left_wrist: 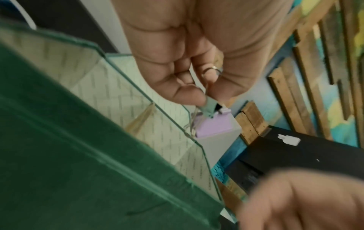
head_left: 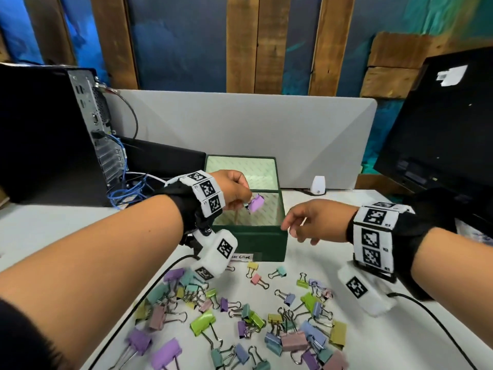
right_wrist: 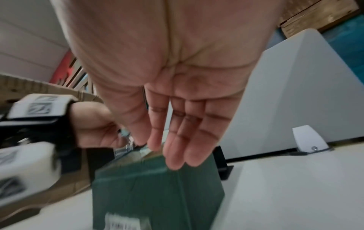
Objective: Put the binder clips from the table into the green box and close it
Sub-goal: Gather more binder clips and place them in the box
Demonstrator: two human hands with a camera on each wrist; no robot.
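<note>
Two clips in transit: left hand [head_left: 233,190] above the open green box [head_left: 260,245], fingers [left_wrist: 189,95] curled and pinching a lilac binder clip [head_left: 256,202] together with a small teal binder clip [left_wrist: 268,109] by their wire handles, both hanging over the cavity, not yet released; right hand [head_left: 312,222] just beside the box's right front corner, fingers [right_wrist: 177,140] straight and loosely together, palm bare, holding nothing, contact with the rim not clear; box interior pale-lined, no clips visible on its floor; lid [head_left: 241,169] hinged at the back, standing upright; handwritten label on the front wall partly hidden by the left wrist camera; loose binder clips [head_left: 240,313], several dozen in lilac, teal, lime, pink, yellow and blue, spread on the white table [head_left: 333,257] in front of the box, some tangled by their handles; step in hand, by judgement: first drop, task barely begun; next move calls for loosening the left pinch so both clips fall inside, then the free right hand down to the pile; tangled handles may lift several at once; lid to be swung forward last
</note>
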